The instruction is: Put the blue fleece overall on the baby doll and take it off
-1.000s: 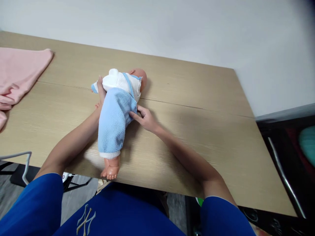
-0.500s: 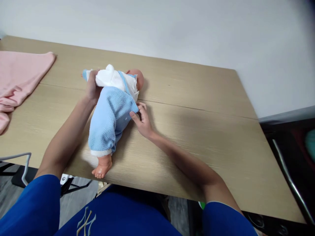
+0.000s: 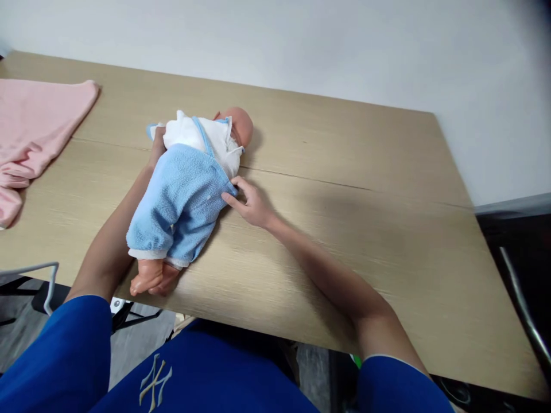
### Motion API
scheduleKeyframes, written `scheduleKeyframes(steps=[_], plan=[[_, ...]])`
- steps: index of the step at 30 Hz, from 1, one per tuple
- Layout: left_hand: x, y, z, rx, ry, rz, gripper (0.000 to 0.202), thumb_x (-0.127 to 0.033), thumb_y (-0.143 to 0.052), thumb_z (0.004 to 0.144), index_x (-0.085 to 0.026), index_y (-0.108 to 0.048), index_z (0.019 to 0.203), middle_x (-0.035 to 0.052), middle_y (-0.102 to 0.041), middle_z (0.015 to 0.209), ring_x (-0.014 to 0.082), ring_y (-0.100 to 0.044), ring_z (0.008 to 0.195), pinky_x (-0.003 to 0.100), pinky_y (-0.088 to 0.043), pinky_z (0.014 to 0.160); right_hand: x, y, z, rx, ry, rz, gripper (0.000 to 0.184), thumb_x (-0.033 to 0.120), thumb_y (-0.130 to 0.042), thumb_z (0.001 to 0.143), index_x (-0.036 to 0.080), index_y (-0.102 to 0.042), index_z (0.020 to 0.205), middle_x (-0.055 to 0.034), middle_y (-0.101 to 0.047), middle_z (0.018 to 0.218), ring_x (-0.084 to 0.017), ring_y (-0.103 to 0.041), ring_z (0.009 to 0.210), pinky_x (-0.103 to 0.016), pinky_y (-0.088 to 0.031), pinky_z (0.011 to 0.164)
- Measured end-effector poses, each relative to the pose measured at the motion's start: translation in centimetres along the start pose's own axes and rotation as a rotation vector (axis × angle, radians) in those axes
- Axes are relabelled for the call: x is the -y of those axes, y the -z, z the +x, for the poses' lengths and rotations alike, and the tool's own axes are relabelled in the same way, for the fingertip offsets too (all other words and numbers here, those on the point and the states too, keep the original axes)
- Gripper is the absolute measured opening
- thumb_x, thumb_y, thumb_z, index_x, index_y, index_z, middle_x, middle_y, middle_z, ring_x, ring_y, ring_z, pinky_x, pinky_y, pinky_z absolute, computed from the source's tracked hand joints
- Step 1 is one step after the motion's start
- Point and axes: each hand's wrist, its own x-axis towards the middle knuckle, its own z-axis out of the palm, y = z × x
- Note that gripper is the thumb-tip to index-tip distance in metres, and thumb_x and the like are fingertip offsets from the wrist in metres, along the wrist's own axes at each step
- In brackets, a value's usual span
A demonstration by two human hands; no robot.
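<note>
A baby doll [image 3: 241,127] lies on the table with its head pointing away from me and its face turned out of sight. It wears a white top [image 3: 221,150] and fuzzy light-blue overalls [image 3: 178,183] with a blue strap; both bare feet stick out toward me. My left hand [image 3: 158,148] grips the doll's left-hand side by its arm, and its fingers are mostly hidden behind the body. At the right side of the waist, my right hand [image 3: 249,202] pinches the upper corner of the overalls between thumb and fingers.
A pink cloth [image 3: 43,123] lies crumpled on the left of the wooden table [image 3: 365,241]. Behind the table stands a white wall [image 3: 301,46]. A white curved bar [image 3: 52,281] rises by the front left edge, and a dark object with a metal bar [image 3: 520,292] is at the right.
The doll has rolled from its side to lie flatter, so both legs now show, and its feet have swung left. My left hand is more hidden; my right hand still holds the overalls' corner.
</note>
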Motion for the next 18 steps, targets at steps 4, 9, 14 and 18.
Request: scheduleKeyframes(steps=[4,9,14,18], plan=[[0.6,0.3,0.1,0.014,-0.017,-0.01,0.084,-0.118,-0.059,0.066,-0.037,-0.05,0.088,-0.0008,-0.073,0.079,0.0272,-0.061,0.125,0.058,-0.056,0.132,-0.2,0.0,-0.1,-0.163,0.091,-0.071,0.037,0.068,-0.071,0.111,0.031,-0.068,0.11,-0.0084,-0.072,0.12,-0.033,-0.067,0.125,-0.056,-0.052,0.122],[0.0,-0.8,-1.1,-0.052,-0.015,-0.08,0.063,-0.095,-0.055,0.101,-0.033,-0.052,0.087,0.005,-0.073,0.086,0.0293,-0.066,0.122,0.049,-0.062,0.114,-1.2,-0.7,-0.2,-0.202,0.092,0.028,0.036,0.067,-0.07,0.114,0.031,-0.068,0.114,-0.0087,-0.073,0.128,-0.03,-0.069,0.128,-0.05,-0.054,0.121],[-2.0,-2.1,-2.8,-0.218,0.191,-0.422,0.04,-0.03,-0.044,0.125,-0.03,-0.052,0.086,0.001,-0.057,0.077,0.0202,-0.061,0.096,0.035,-0.059,0.102,-2.3,-0.6,-0.3,-0.066,-0.06,0.132,0.039,0.069,-0.069,0.114,0.03,-0.063,0.112,0.0006,-0.068,0.096,-0.022,-0.066,0.09,-0.038,-0.053,0.086],[-2.6,-2.2,-3.3,-0.189,0.257,-0.483,0.047,-0.024,-0.043,0.127,-0.029,-0.052,0.082,-0.0016,-0.049,0.073,0.0186,-0.052,0.084,0.034,-0.058,0.092,-2.3,0.0,-0.2,-0.003,-0.063,0.099,0.04,0.069,-0.072,0.111,0.03,-0.065,0.107,0.0004,-0.07,0.093,-0.023,-0.067,0.088,-0.038,-0.054,0.084]])
